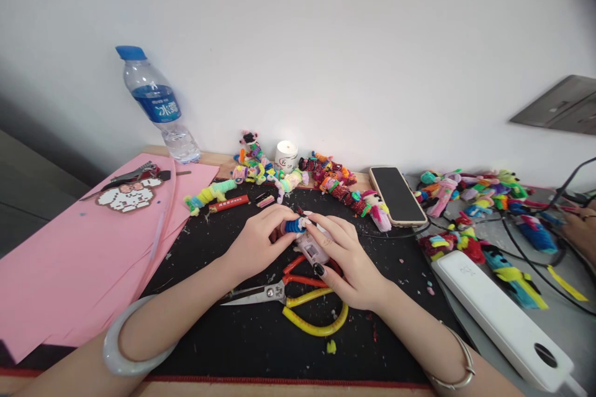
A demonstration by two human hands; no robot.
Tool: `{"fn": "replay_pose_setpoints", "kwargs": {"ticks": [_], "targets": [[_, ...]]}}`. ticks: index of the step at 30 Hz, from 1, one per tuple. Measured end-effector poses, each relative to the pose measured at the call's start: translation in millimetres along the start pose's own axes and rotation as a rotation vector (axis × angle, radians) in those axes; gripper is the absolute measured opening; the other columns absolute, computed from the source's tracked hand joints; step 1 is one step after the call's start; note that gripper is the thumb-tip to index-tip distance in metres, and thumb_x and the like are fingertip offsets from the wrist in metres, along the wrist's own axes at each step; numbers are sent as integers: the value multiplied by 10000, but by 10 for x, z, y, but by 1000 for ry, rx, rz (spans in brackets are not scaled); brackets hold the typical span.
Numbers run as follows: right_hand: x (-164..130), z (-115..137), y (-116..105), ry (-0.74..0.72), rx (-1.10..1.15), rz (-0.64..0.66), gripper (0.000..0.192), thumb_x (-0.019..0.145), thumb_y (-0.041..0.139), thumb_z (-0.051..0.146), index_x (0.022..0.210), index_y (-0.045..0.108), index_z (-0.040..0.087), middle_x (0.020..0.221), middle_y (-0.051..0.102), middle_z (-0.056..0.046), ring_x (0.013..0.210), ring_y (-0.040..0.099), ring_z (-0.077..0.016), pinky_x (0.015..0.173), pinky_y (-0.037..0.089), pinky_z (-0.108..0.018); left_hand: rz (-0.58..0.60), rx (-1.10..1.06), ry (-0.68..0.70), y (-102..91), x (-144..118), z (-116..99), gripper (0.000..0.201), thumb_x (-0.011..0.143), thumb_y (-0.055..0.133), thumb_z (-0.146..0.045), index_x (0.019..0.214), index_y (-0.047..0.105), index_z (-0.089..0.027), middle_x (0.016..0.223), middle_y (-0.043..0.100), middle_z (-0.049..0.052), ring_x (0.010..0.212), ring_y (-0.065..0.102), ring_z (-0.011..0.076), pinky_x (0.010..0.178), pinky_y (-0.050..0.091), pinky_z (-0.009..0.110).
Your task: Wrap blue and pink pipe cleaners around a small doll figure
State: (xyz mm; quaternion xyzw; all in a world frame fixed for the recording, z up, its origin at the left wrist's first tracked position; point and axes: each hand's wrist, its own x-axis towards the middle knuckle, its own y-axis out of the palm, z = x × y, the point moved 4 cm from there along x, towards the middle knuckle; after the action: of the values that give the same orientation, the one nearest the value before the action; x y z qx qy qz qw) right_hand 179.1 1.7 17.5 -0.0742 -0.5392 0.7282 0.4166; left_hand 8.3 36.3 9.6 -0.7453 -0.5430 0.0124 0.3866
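Note:
My left hand (258, 240) is closed, its thumb and fingers pinching a small blue pipe-cleaner figure (293, 226) with a white end. From the other side, the fingertips of my right hand (347, 254) press on that white end. Below them a small pale pink device (311, 249) lies partly hidden under my right fingers; its kind does not show clearly. Scissors (272, 293) with one red and one yellow handle lie on the black mat (233, 347) just under both hands, blades pointing left.
Pink sheets (60, 260) lie at the left beside a water bottle (158, 105) against the wall. A white candle-like jar (286, 156), colourful pipe-cleaner figures (333, 180) and a phone (398, 195) line the back. At right are a white power strip (503, 319), cables and another person's hand (582, 229).

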Motion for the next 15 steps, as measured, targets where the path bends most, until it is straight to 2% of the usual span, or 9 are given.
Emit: {"fn": "replay_pose_setpoints", "kwargs": {"ticks": [5,15], "targets": [[-4,1,-4,3,5,-24,607,840,390,315,1415,260,168,1464,266,-105,1252,321,-305,1003,282,-512,-22,20,13,-16,7,-2,145,815,546,-201,956,560,-173,969,601,56,747,567,135,720,508,291],[15,24,5,18,27,27,593,844,409,310,1409,285,181,1490,205,-84,1258,284,-296,1029,248,-511,-13,49,40,-16,-6,-22,132,823,534,-182,950,562,-160,982,598,62,742,562,123,739,503,282]]}}
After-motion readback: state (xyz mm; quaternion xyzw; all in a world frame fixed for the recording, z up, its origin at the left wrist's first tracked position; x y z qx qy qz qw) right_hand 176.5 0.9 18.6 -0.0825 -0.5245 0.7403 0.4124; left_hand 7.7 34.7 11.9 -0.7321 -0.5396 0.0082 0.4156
